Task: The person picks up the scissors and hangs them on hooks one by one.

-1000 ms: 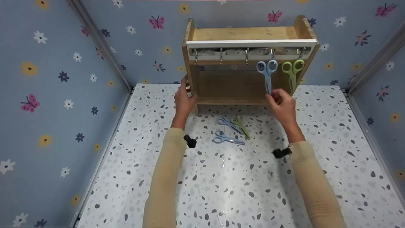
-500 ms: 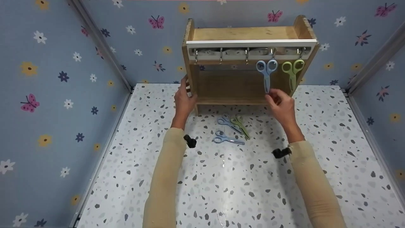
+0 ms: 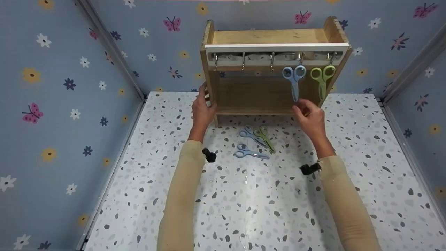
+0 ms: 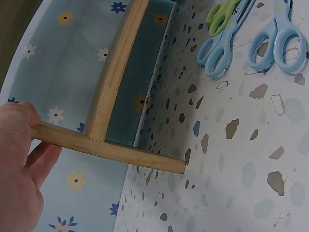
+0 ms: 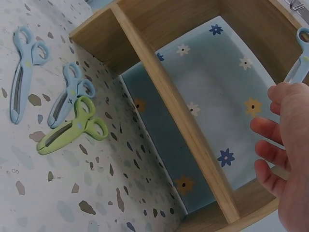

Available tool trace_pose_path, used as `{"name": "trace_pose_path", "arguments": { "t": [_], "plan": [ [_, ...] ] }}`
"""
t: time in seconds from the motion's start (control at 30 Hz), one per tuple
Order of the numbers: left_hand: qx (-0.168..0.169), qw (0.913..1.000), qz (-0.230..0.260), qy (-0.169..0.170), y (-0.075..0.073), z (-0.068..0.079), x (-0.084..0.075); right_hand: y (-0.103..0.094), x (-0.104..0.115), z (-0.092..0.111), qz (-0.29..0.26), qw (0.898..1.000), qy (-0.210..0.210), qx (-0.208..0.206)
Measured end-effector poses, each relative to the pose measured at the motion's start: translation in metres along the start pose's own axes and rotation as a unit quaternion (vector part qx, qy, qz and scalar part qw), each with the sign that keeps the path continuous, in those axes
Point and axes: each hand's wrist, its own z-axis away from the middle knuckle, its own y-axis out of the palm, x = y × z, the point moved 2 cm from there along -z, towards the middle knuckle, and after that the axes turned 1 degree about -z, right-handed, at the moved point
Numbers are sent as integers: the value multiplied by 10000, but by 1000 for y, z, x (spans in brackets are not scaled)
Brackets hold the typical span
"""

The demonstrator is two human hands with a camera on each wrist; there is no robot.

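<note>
My left hand (image 3: 202,108) holds the left side panel of a small wooden rack (image 3: 252,111), thumb in front and fingers behind; in the left wrist view a wooden edge (image 4: 120,152) lies between them. From the rack's hooks hang blue scissors (image 3: 294,79) and, to their right, green scissors (image 3: 322,79), handles up. My right hand (image 3: 311,116) is just at the blade tip of the hanging blue scissors, thumb and index finger slightly parted; whether they touch the tip is hard to see. In the right wrist view the other fingers (image 5: 271,152) are loosely bent.
On the speckled tabletop (image 3: 251,209) before the rack lie two blue scissors, one nearer (image 3: 251,152) and one farther (image 3: 248,132), with green scissors (image 3: 266,140) against the farther pair. Three hooks (image 3: 243,62) on the left bear nothing. Patterned walls (image 3: 62,115) enclose the table.
The hanging blue scissors swung slightly left, then back right. My right thumb has dropped a little from the blade tip, which was between thumb and finger before. The left hand stays put.
</note>
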Motion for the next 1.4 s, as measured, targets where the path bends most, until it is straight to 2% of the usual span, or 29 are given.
{"name": "trace_pose_path", "arguments": {
  "t": [0.23,0.63,0.9,1.03,1.4],
  "plan": [
    [14,10000,36,-42,-1,0,-1,2,-4,4,30,9996,243,114],
    [73,9998,141,-129,-1,-2,0,4,-6,6,38,9997,190,145],
    [-6,9998,153,90,-1,-2,0,5,-9,8,81,9995,213,222],
    [26,9998,188,54,-1,-3,0,6,-9,9,106,9994,237,235],
    [80,9998,156,-101,0,-1,0,16,-10,14,350,9966,379,641]
  ]
}}
